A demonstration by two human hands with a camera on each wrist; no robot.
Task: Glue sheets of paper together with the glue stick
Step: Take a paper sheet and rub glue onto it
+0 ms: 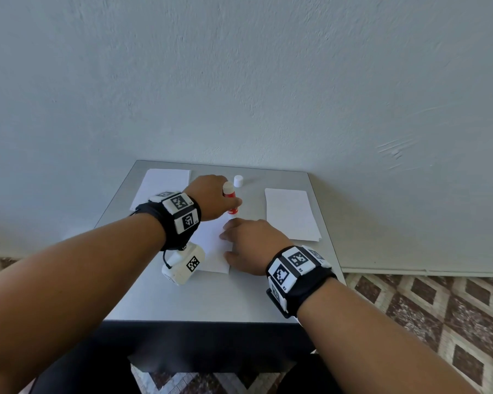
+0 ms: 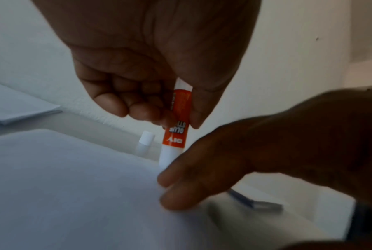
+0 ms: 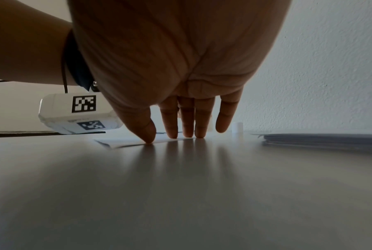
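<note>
My left hand grips a red-and-white glue stick upright, tip down at the far right corner of a white sheet in the middle of the table. In the left wrist view the glue stick is pinched between thumb and curled fingers, its white end on the sheet. My right hand lies flat with straight fingers pressing the sheet's right edge. The glue stick's white cap stands on the table behind it.
A stack of white paper lies at the right of the grey table, another stack at the far left. The wall stands right behind the table. Patterned floor tiles show to the right.
</note>
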